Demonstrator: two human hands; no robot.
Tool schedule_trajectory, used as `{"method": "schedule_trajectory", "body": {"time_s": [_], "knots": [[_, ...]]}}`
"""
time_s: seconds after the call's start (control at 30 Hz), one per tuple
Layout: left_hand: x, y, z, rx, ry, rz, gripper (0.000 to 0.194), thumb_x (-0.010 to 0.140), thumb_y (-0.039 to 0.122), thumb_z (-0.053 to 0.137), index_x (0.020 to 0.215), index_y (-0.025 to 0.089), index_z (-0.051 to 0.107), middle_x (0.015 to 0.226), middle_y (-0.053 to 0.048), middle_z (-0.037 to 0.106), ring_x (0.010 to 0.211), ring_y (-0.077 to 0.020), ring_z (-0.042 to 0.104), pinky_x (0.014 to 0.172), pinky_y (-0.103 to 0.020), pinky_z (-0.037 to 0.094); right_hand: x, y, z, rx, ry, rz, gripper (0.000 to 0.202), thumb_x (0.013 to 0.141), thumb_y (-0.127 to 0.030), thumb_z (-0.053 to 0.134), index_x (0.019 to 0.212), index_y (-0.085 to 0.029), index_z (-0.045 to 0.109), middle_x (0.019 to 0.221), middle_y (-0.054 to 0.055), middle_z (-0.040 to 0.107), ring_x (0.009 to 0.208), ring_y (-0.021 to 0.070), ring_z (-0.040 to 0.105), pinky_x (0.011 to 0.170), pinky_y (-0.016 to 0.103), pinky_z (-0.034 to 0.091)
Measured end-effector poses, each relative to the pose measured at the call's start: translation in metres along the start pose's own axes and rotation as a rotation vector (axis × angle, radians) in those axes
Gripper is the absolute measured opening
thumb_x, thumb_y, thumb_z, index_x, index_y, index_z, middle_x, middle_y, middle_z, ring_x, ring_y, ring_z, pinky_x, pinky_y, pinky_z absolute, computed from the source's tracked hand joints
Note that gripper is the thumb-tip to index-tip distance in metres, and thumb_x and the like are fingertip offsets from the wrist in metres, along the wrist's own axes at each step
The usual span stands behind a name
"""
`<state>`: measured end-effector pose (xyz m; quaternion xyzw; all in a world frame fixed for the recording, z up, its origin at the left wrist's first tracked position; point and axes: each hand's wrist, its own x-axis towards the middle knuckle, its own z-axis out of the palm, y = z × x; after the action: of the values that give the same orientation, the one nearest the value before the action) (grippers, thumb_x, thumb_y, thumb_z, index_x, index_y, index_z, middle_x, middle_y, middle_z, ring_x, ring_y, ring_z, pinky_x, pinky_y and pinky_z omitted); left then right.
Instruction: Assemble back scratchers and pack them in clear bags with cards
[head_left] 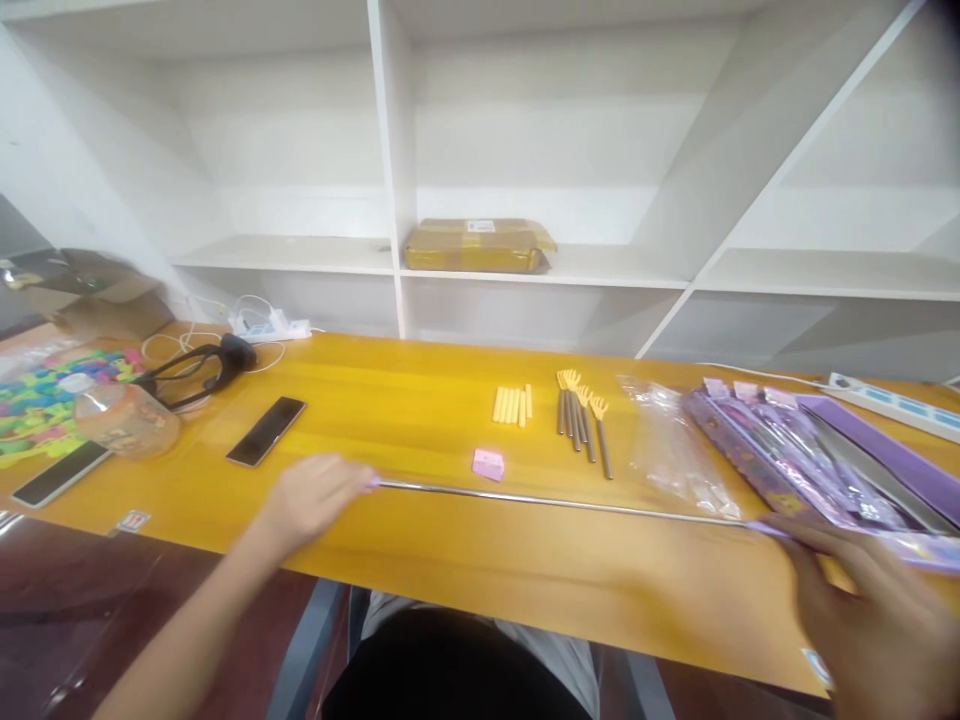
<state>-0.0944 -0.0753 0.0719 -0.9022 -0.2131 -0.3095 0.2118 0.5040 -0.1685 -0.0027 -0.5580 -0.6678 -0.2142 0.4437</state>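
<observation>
A long thin metal rod stretches across the front of the table between my two hands. My left hand is closed round its left end, where a bit of purple shows at the fingertips. At the other end, my right hand pinches a purple tip, its fingers partly smeared. Just behind the rod lies a small pink card. Farther back are several short yellow sticks in a row. Beside them lie several small back scratchers with yellow claw heads and dark handles.
Clear plastic bags lie beside an open purple box of wrapped pieces at right. On the left are a dark phone, a second phone, a plastic jar, a black strap and colourful toys.
</observation>
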Motion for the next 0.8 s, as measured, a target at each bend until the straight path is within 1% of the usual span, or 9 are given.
{"method": "schedule_trajectory", "body": {"time_s": [0.03,0.07,0.13,0.17,0.23,0.3,0.37,0.5,0.8], "knots": [[0.009,0.017,0.017,-0.005,0.003,-0.022,0.025,0.103,0.011,0.067,0.127,0.018,0.066,0.108,-0.006,0.08,0.087,-0.0191,0.068,0.07,-0.034,0.053,0.004,-0.036,0.019,-0.014,-0.016,-0.007,0.022,0.105,-0.026,0.06,0.113,-0.021,0.079,0.105,0.017,0.078,0.1,0.0305,0.072,0.091,0.049,0.051],[0.018,0.034,0.034,-0.01,-0.005,-0.072,0.019,0.104,0.012,0.066,0.122,0.018,0.066,0.102,-0.005,0.079,0.082,-0.0182,0.067,0.069,-0.034,0.051,0.007,-0.072,0.039,0.05,-0.039,-0.097,0.024,0.107,-0.019,0.055,0.11,-0.022,0.078,0.1,0.013,0.078,0.092,0.0264,0.073,0.084,0.044,0.054],[0.033,0.062,0.069,-0.028,-0.036,-0.092,0.008,0.108,0.016,0.061,0.113,0.017,0.067,0.083,-0.002,0.072,0.07,-0.0163,0.061,0.063,-0.032,0.045,0.008,-0.134,0.078,0.214,-0.141,-0.24,0.025,0.106,-0.01,0.054,0.113,-0.021,0.075,0.103,0.01,0.078,0.094,0.0223,0.074,0.082,0.037,0.058],[0.037,0.07,0.084,-0.042,-0.043,-0.084,0.008,0.109,0.017,0.059,0.11,0.017,0.067,0.079,-0.002,0.069,0.07,-0.0164,0.061,0.063,-0.032,0.043,0.005,-0.156,0.094,0.217,-0.179,-0.243,0.022,0.106,-0.01,0.056,0.115,-0.021,0.074,0.1,0.008,0.077,0.091,0.0201,0.073,0.079,0.034,0.058],[0.039,0.077,0.105,-0.101,-0.054,-0.071,0.009,0.11,0.018,0.059,0.107,0.018,0.067,0.078,-0.001,0.068,0.069,-0.0161,0.06,0.063,-0.032,0.042,-0.002,-0.179,0.115,0.238,-0.223,-0.207,0.015,0.108,-0.014,0.059,0.111,-0.02,0.073,0.092,0.006,0.073,0.084,0.0177,0.07,0.074,0.03,0.056],[0.033,0.074,0.116,-0.154,-0.076,-0.063,0.01,0.11,0.019,0.058,0.107,0.018,0.068,0.078,-0.001,0.069,0.07,-0.0159,0.06,0.064,-0.031,0.042,-0.012,-0.181,0.122,0.263,-0.237,-0.166,0.013,0.109,-0.016,0.059,0.108,-0.02,0.072,0.089,0.005,0.071,0.081,0.0168,0.068,0.072,0.029,0.055],[0.026,0.07,0.119,-0.186,-0.102,-0.072,0.012,0.111,0.02,0.057,0.109,0.018,0.069,0.08,-0.002,0.071,0.072,-0.0163,0.062,0.065,-0.031,0.044,-0.019,-0.173,0.123,0.297,-0.255,-0.154,0.013,0.11,-0.016,0.059,0.11,-0.02,0.071,0.091,0.006,0.071,0.082,0.0166,0.068,0.073,0.028,0.055],[0.019,0.069,0.119,-0.267,-0.119,-0.123,0.018,0.112,0.023,0.054,0.112,0.019,0.072,0.085,-0.004,0.074,0.076,-0.0166,0.067,0.07,-0.029,0.05,-0.025,-0.163,0.122,0.357,-0.292,-0.148,0.014,0.108,-0.014,0.062,0.117,-0.021,0.069,0.097,0.006,0.072,0.087,0.0167,0.068,0.075,0.029,0.057],[0.021,0.07,0.122,-0.377,-0.103,-0.184,0.018,0.112,0.026,0.057,0.114,0.02,0.074,0.091,-0.004,0.079,0.081,-0.0176,0.071,0.076,-0.03,0.052,-0.019,-0.168,0.121,0.444,-0.335,-0.081,0.013,0.108,-0.017,0.063,0.118,-0.024,0.068,0.101,0.005,0.07,0.09,0.0166,0.07,0.077,0.029,0.059]]}}
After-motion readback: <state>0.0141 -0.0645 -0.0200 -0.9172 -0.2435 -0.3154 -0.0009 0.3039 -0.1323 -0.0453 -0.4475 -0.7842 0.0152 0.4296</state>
